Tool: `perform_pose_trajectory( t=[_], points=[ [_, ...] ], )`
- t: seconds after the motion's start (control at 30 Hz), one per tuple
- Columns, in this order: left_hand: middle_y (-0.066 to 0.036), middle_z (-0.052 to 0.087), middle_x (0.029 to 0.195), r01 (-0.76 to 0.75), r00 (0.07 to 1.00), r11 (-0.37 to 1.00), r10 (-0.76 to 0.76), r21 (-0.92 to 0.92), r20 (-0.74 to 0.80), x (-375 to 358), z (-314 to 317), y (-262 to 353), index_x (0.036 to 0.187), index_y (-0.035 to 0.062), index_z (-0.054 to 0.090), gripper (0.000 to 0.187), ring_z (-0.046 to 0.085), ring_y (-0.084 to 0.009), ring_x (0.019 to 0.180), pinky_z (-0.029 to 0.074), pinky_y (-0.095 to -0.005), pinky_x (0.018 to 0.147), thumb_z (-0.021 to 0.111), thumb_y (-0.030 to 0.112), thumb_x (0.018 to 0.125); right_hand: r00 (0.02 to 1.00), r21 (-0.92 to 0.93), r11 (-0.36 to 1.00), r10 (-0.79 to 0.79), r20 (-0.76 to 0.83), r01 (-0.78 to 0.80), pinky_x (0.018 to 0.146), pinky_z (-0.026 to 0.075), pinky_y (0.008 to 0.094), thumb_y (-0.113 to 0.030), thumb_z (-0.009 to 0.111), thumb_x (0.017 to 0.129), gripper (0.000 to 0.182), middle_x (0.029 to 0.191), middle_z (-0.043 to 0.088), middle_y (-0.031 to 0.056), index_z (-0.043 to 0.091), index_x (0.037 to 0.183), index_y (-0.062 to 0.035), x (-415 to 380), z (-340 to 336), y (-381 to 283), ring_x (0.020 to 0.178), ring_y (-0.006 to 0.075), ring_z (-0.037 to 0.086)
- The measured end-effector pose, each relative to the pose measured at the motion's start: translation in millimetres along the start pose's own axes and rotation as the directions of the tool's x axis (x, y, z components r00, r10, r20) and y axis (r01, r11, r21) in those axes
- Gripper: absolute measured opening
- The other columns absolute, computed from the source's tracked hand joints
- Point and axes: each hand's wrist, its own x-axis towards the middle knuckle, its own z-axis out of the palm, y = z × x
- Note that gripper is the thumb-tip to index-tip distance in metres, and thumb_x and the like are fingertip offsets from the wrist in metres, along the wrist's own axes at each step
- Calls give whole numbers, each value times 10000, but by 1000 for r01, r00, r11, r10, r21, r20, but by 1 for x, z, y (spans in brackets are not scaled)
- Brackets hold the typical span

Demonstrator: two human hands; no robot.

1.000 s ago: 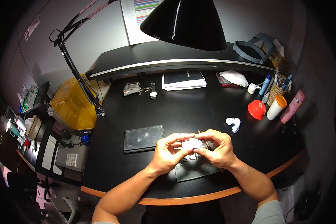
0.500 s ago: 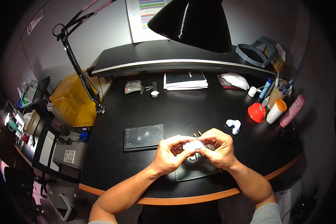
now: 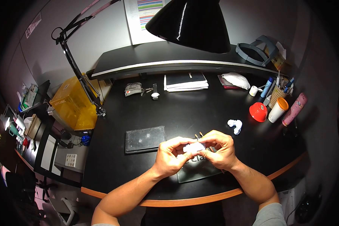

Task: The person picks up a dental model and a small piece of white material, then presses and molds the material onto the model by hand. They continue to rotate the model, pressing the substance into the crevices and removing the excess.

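The left hand (image 3: 170, 158) and the right hand (image 3: 221, 152), both nearly closed, pinch a small white piece (image 3: 194, 147) above the lettered mat (image 3: 194, 174) on the near tabletop (image 3: 169, 113), probably so it sits steady where light from the black lamp (image 3: 194, 28) can reach it.

Your desk (image 3: 180, 111) has a black top and a wooden front edge, and close to you it bears a lettered plate (image 3: 194, 174), partly hidden, with a flat black case (image 3: 145, 139) to the left and a curved white piece (image 3: 236, 127) to the right. Toward the back you have a pouch (image 3: 133, 89), a watch (image 3: 155, 95) and a paper stack (image 3: 186, 88); on your right stand a red bowl (image 3: 258, 112), an orange-lidded cup (image 3: 277, 112), a pink bottle (image 3: 294, 109) and a pen holder (image 3: 277, 97).
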Motion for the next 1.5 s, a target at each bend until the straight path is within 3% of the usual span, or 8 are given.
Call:
perform_pose_trajectory(
  t=[0.23,0.33,0.63,0.83,0.93,1.03,1.23,1.5],
  points=[
    [-134,760,1091,6,1000,1000,-6,-3,-7,0,1,3,1241,-57,673,301,732,-151,952,603,-268,824,737,19,957,999,0,1000,-11,-41,11,738,616,267,-56,879,835,269,971,716,110,758,1063,21,-1,2,4,859,159,751],
    [-171,740,1128,31,999,999,-32,21,19,1,-1,8,1236,-76,654,294,736,-201,1023,621,-323,914,723,-20,956,999,-3,1000,-11,-46,11,727,612,262,-55,876,837,273,976,714,115,757,1071,22,-1,3,5,853,159,750],
    [-141,735,1140,-108,993,975,98,194,63,5,-10,2,1243,-56,672,355,715,-171,1024,589,-298,894,785,-17,908,995,-64,996,-72,-63,68,701,606,257,-65,884,828,286,971,713,115,758,1073,10,1,3,5,840,145,731],
    [-123,727,1113,-52,998,981,45,185,40,3,-8,6,1220,-50,693,336,705,-152,1001,590,-278,860,781,-45,896,992,-92,990,-111,-53,106,689,609,262,-50,878,825,277,968,713,113,753,1068,-1,2,2,5,840,149,726],
    [-115,723,1098,-62,998,982,57,179,37,3,-7,5,1221,-51,693,338,702,-142,984,592,-268,841,779,-51,894,998,-82,995,-62,-10,61,794,611,276,-5,856,835,280,1035,677,116,730,1085,-1,0,0,4,931,169,719],
    [-117,724,1103,-115,993,967,106,227,53,5,-10,1,1221,-51,693,338,705,-140,976,593,-267,835,777,-55,894,998,-68,996,-53,-17,51,799,615,277,-1,857,832,286,1041,675,115,727,1088,-2,-1,0,7,934,171,719],
    [-122,720,1115,-54,998,982,49,180,36,4,-8,5,1213,-51,695,338,705,-155,1017,590,-283,872,786,-50,888,995,-88,993,-80,-58,75,695,612,264,-39,875,824,283,993,703,112,747,1074,-6,1,2,6,854,151,726],
    [-133,719,1133,-80,996,970,71,229,48,4,-8,6,1201,-47,701,337,706,-172,1032,587,-305,904,798,-39,879,998,-43,998,-38,-41,36,802,641,266,30,850,818,288,1094,655,128,732,1079,2,0,2,5,966,178,720]
  ],
)
